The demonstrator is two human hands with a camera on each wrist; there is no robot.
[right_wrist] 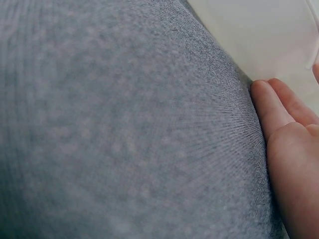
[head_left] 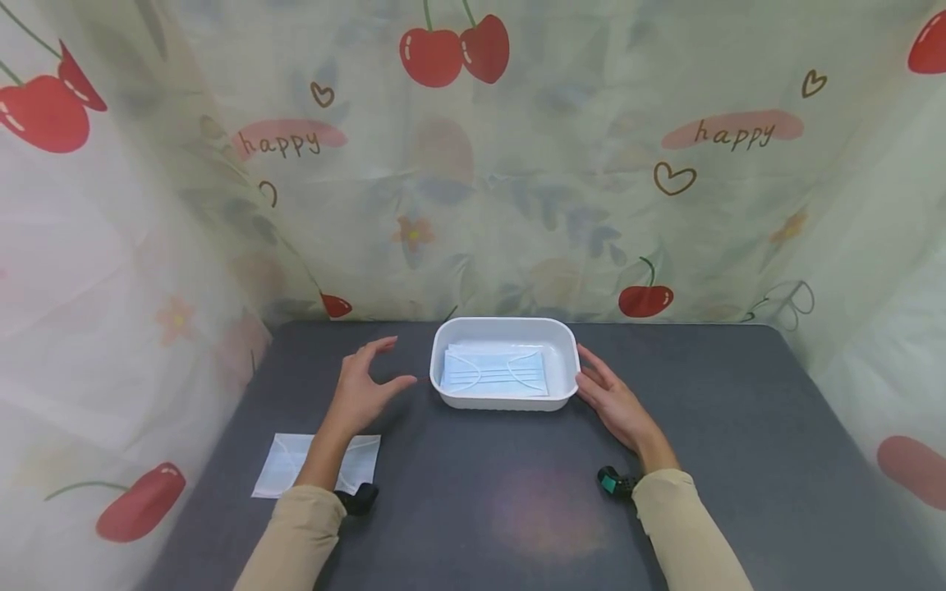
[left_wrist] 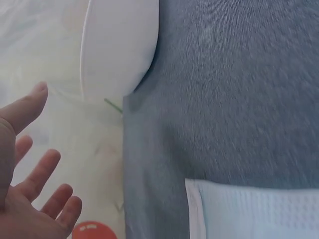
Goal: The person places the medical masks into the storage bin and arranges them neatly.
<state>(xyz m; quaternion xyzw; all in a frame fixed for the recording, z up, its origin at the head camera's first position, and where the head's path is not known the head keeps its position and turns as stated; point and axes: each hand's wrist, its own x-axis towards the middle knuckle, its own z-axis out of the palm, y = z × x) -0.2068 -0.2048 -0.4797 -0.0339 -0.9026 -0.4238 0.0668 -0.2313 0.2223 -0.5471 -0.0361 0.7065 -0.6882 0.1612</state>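
A white plastic tray [head_left: 505,404] stands near the back of the table, with a light blue face mask [head_left: 493,371] lying flat inside it. My right hand [head_left: 612,404] rests against the tray's right end, its fingers extended along the wall; the right wrist view shows those fingers [right_wrist: 269,102] at the tray's lower edge. To the left of the tray, apart from it, my left hand [head_left: 362,390] is held in the air with thumb and fingers spread and nothing between them. Beneath the left forearm, a second, paler face mask [head_left: 362,460] lies on the table, partly covered by the wrist.
A dark grey cloth covers the table [head_left: 547,509]. Behind and on both sides hangs a pale curtain [head_left: 517,205] printed with cherries and the word "happy", close to the tray's back. Each wrist wears a small black device.
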